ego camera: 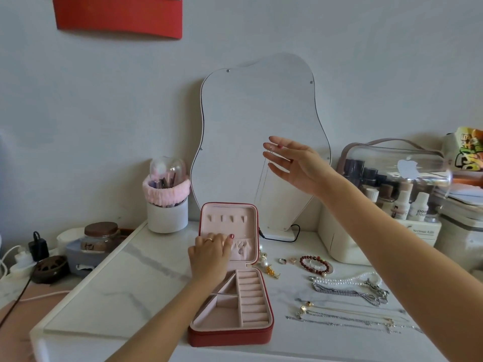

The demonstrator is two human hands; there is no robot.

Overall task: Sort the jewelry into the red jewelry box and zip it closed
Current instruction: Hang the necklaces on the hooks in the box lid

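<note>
**Q:** Above the red jewelry box [231, 333], why is the right hand [295, 165] raised?

**A:** Its thumb and forefinger pinch a thin chain [262, 176] so it hangs straight — probably for a hook in the lid [227, 223].

**Q:** And the left hand [210, 253]?

**A:** Straight fingers press the lid, steadying it. Remaining necklaces [347, 307] lie right of the box.

**Q:** Legible writing?

**A:** A far-right white case [420, 235] reads "Serious Life" — partly blurred.
</note>
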